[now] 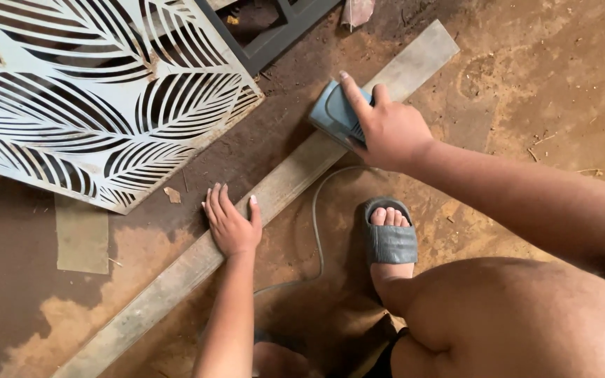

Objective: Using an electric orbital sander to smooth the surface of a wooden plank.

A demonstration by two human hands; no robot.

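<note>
1. The right hand (386, 129) grips a blue sander (336, 112): the forefinger lies stretched along its top, and the other fingers are curled round the near side. The sander sits on a long grey plank (274, 189) that runs aslant across the dirt floor (540, 84).
2. The left hand (231, 225) lies flat on the plank, fingers together and straight, thumb spread, holding nothing but pressing down. It rests well apart from the sander, lower along the same plank.
3. Risk: the grip on the sander looks one-handed and high. If the tool bites an edge it could skip sideways off the narrow plank.
4. Risk: the cord (316, 231) loops from the sander across the floor, close by the sandalled foot (388, 238). A shift of the foot could snag it and jerk the tool.
5. Risk: the plank lies loose on the ground, held only by the palm. Should that pressure ease, the plank may slide or turn under the sander.
6. Risk: bare toes sit near the work; a runaway sander would reach them.
7. Pose: the right arm reaches in from the right, wrist fairly straight; the left arm comes up from below, wrist bent back. A cut-out leaf panel (92, 91) lies beyond the plank.
</note>
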